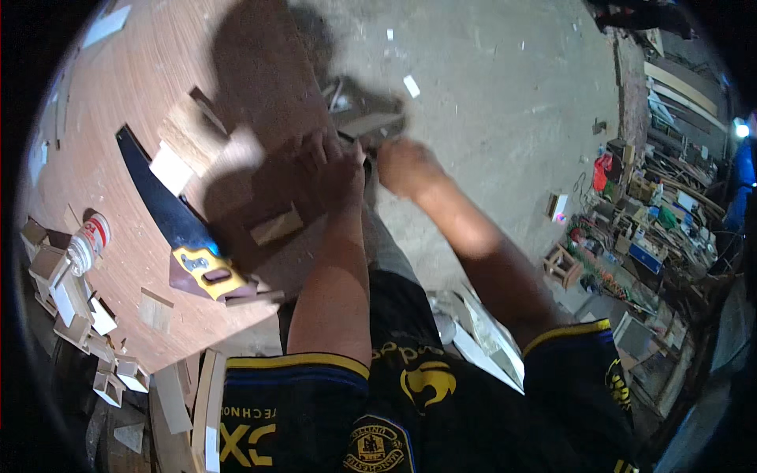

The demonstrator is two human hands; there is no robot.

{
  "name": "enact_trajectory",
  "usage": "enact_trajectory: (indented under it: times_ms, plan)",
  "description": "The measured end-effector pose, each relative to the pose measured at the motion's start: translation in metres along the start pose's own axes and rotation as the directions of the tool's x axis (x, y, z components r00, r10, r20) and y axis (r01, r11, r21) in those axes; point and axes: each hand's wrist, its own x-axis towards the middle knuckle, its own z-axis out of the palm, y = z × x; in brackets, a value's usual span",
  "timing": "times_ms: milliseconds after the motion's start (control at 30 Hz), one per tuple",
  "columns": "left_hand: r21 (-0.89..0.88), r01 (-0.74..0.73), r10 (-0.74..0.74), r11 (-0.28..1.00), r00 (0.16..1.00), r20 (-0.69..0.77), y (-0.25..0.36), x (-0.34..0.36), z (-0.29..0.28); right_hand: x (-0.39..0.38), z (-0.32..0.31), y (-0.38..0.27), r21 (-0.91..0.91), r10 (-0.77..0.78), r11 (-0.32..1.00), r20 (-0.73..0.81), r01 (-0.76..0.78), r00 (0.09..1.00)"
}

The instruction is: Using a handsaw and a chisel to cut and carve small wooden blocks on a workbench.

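My left hand (337,175) lies over the right edge of the brown plywood board (260,102), in shadow, its fingers stretched and apart. Just right of that edge, my right hand (407,167) is closed in a fist; whatever it grips is hidden. Something dark between the two hands is too shadowed to name. On the board to the left rests a handsaw (167,205) with a dark blade and a yellow and maroon handle. Beside its blade are a light wood block (193,134) and a white piece (170,168). A small wood strip (277,226) lies near my left forearm.
A white and red container (88,240) stands at the left among small wooden box pieces (71,303). Long boards (206,410) lean at the lower left. A small wooden frame (561,266) sits on the concrete floor (505,102), beside piled scraps and timber (670,213) at right.
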Motion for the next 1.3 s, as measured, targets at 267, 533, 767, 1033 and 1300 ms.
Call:
enact_trajectory:
  times_ms: [267, 533, 767, 1033, 1300]
  plan:
    - [-0.054, -0.101, 0.098, 0.993, 0.993, -0.062, 0.002, 0.003, -0.035, -0.01, 0.002, 0.008, 0.202, 0.055, 0.978, -0.008, -0.053, 0.998]
    - [-0.22, -0.275, 0.243, 0.936, 0.956, -0.163, 0.015, -0.008, -0.021, -0.058, 0.025, 0.044, 0.449, 0.245, 0.883, -0.189, -0.138, 0.951]
    - [-0.646, -0.307, 0.556, 0.698, 0.801, 0.22, 0.049, -0.027, -0.079, -0.139, 0.007, 0.064, 0.559, 0.399, 0.808, -0.289, -0.185, 0.87]
    - [-0.766, -0.012, 0.475, 0.643, 0.791, 0.386, 0.016, -0.035, -0.105, -0.193, 0.018, 0.034, 0.575, 0.313, 0.817, -0.513, 0.049, 0.799]
    - [-0.785, 0.483, 0.44, 0.388, 0.651, 0.618, 0.004, -0.038, -0.152, -0.203, 0.011, 0.021, 0.491, 0.189, 0.867, -0.474, 0.081, 0.86]
